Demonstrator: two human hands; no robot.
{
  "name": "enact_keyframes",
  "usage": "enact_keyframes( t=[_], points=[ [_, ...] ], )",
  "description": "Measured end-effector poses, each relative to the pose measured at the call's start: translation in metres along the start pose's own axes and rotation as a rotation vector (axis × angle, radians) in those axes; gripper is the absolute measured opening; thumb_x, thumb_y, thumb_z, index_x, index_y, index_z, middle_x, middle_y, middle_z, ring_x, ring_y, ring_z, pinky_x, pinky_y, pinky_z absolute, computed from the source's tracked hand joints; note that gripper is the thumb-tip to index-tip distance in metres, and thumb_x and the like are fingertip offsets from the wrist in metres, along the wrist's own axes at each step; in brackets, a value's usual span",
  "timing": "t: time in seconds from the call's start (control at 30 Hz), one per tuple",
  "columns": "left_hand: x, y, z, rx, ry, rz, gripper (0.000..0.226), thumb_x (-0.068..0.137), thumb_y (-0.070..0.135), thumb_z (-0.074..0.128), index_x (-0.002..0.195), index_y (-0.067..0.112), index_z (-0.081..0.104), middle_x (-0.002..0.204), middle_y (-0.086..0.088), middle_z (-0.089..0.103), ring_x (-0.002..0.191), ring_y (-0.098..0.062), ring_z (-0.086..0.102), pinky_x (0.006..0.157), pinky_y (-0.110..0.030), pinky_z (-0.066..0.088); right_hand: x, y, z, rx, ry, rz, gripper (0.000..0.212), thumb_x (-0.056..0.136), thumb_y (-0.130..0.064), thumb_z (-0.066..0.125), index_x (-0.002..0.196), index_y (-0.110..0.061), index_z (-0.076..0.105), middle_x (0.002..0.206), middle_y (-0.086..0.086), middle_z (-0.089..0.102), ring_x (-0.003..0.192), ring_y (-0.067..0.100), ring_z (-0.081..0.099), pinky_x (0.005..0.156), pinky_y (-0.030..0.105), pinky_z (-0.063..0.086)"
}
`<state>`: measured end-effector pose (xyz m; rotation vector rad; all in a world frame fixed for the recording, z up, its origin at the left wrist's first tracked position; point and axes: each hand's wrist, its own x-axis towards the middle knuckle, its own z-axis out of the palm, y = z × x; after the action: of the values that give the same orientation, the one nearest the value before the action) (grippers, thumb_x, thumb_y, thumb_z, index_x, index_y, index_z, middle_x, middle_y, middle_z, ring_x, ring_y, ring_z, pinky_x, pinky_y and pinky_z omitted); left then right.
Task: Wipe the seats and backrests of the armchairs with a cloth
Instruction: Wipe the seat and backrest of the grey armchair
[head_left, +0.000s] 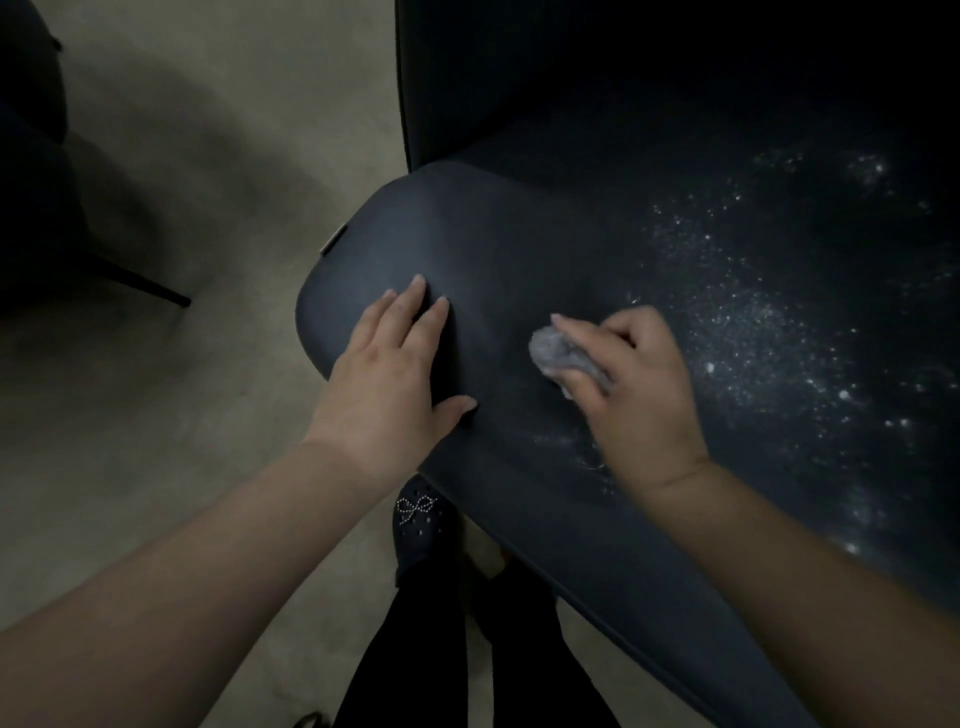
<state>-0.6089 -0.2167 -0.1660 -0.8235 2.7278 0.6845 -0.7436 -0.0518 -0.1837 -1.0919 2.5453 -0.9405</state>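
The grey cloth (563, 358) is bunched in the right hand (631, 384), fingers curled round it, its length running from upper left to lower right on the dark armchair seat (519, 249). White specks (753, 322) lie just beside it. The left hand (387, 374) rests flat, fingers straight, near the seat's front corner, above a studded shoe (418, 525).
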Motion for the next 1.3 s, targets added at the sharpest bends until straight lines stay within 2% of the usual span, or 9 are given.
enact_keyframes(
  t=[0.2,0.33,0.43,0.6,0.73,0.8,0.97,1.13,1.3],
  points=[
    [-0.001,0.011,0.005,0.031,-0.017,0.047,0.095,0.076,0.047,0.073,0.152,0.020,0.022,0.160,-0.001,0.011,0.146,-0.023,0.007,0.119,-0.039,0.016,-0.046,0.006,-0.015,-0.090,-0.182,-0.196,0.050,0.067,0.000,0.077,0.114,-0.014,0.070,0.090,0.011,0.051,0.079,0.027,0.052,0.067,0.036,0.050],
    [-0.002,0.011,0.007,0.042,-0.002,0.052,0.090,0.078,0.041,0.074,0.151,0.020,0.026,0.160,-0.002,0.014,0.146,-0.024,0.010,0.119,-0.039,0.018,-0.033,0.023,-0.024,-0.080,-0.033,-0.044,0.053,0.072,0.004,0.075,0.121,-0.014,0.067,0.098,0.002,0.041,0.087,0.021,0.048,0.076,0.036,0.049],
    [-0.002,0.010,0.008,0.060,0.011,0.071,0.085,0.080,0.037,0.073,0.150,0.018,0.028,0.159,-0.004,0.018,0.145,-0.026,0.014,0.117,-0.036,0.015,-0.022,0.001,-0.003,0.009,0.025,0.019,0.049,0.074,-0.002,0.077,0.121,-0.015,0.067,0.097,0.004,0.043,0.088,0.024,0.050,0.078,0.038,0.050],
    [-0.002,0.007,0.007,0.078,0.012,0.091,0.083,0.080,0.035,0.073,0.149,0.016,0.031,0.158,-0.006,0.021,0.144,-0.028,0.017,0.115,-0.030,0.008,-0.061,-0.006,-0.009,-0.070,-0.172,-0.165,0.038,0.075,-0.011,0.070,0.113,-0.017,0.071,0.088,0.010,0.053,0.078,0.025,0.053,0.067,0.032,0.047],
    [0.000,0.008,0.007,0.083,0.014,0.088,0.082,0.079,0.034,0.074,0.148,0.015,0.033,0.158,-0.007,0.023,0.144,-0.030,0.019,0.116,-0.035,0.014,-0.058,0.028,-0.028,-0.093,0.020,0.028,0.055,0.070,0.004,0.074,0.120,-0.016,0.067,0.098,0.002,0.042,0.088,0.020,0.048,0.079,0.027,0.043],
    [0.001,0.009,0.008,0.076,0.017,0.078,0.081,0.080,0.036,0.072,0.148,0.016,0.032,0.158,-0.006,0.022,0.144,-0.029,0.018,0.117,-0.038,0.016,-0.052,0.023,-0.020,-0.050,0.096,0.115,0.057,0.072,0.003,0.076,0.124,-0.018,0.065,0.103,-0.001,0.038,0.092,0.016,0.045,0.084,0.024,0.043],
    [0.008,0.019,0.012,0.064,0.036,0.077,0.080,0.083,0.041,0.067,0.149,0.019,0.030,0.159,-0.004,0.019,0.145,-0.026,0.014,0.116,-0.037,0.013,-0.063,0.012,-0.007,-0.052,-0.016,-0.020,0.064,0.065,0.003,0.079,0.123,-0.020,0.065,0.099,-0.001,0.040,0.088,0.018,0.046,0.079,0.030,0.046],
    [0.021,0.031,0.012,0.070,0.041,0.114,0.081,0.083,0.046,0.066,0.149,0.019,0.029,0.159,-0.005,0.018,0.145,-0.026,0.013,0.116,-0.037,0.012,-0.043,0.045,-0.032,-0.083,0.182,0.143,0.052,0.078,-0.004,0.076,0.127,-0.018,0.062,0.103,-0.006,0.036,0.093,0.014,0.045,0.087,0.014,0.038],
    [0.036,0.044,0.008,0.061,0.046,0.140,0.081,0.083,0.047,0.065,0.150,0.019,0.028,0.159,-0.005,0.016,0.145,-0.026,0.012,0.115,-0.031,0.006,-0.030,0.026,-0.018,-0.063,0.061,-0.005,0.057,0.072,-0.002,0.078,0.125,-0.016,0.064,0.099,0.003,0.043,0.089,0.020,0.048,0.079,0.031,0.047]
  ],
)
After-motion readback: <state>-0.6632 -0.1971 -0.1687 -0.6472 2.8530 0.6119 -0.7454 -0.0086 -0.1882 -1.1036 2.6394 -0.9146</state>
